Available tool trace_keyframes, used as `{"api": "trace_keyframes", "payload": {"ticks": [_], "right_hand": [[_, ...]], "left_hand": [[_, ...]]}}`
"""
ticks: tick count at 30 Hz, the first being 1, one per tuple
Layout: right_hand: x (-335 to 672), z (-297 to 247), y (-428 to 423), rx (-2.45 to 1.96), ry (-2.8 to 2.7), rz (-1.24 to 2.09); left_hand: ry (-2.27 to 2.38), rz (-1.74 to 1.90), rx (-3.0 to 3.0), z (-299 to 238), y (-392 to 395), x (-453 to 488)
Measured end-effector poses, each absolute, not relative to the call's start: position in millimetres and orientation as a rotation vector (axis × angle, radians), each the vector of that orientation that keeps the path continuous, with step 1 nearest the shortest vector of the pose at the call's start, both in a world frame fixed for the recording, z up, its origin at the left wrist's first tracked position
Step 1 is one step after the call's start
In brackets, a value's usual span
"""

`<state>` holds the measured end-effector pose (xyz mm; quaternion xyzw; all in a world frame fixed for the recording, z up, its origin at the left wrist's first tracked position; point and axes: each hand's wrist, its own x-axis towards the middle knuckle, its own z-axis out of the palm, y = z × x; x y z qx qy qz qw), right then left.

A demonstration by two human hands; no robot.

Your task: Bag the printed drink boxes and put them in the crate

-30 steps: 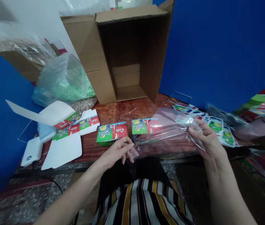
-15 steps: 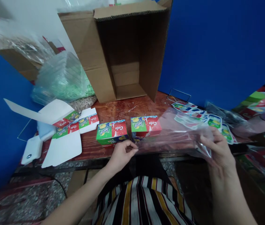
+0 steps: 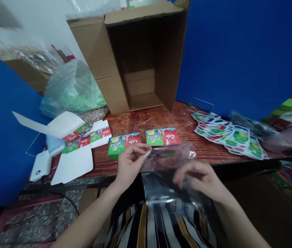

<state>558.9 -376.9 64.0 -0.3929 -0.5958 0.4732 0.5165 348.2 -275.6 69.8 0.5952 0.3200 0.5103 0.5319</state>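
Note:
My left hand pinches the top edge of a clear plastic bag that hangs over the table's front edge and my lap. My right hand is against the bag's front, blurred by motion, so I cannot see whether its fingers grip it. Just behind the bag, two small green and red Sprite/Cola boxes stand side by side on the wooden table.
A big open cardboard carton lies on its side at the back. Flat unfolded boxes sit at the left, beside a plastic bag of green items. A pile of printed flat cards lies at the right. Blue panels wall both sides.
The bag came down from the table's right side to hang in front of me. My right hand swept left and down with it; my left hand rose slightly, still pinching.

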Motion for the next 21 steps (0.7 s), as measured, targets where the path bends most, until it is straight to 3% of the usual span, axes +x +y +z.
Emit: {"api": "trace_keyframes", "payload": {"ticks": [5, 13, 21], "right_hand": [[537.5, 58.6, -347.0, -1.106, -1.626, 0.520], [515.7, 35.0, -324.9, -1.274, -2.143, 0.207], [507.7, 35.6, -322.0, -1.102, -1.854, 0.071]], "left_hand": [[0.726, 1.203, 1.472, 73.4, -271.4, 345.1], [0.734, 1.176, 1.579, 69.0, -267.7, 337.7], [0.645, 1.146, 1.140, 74.5, -271.0, 346.0]]}}
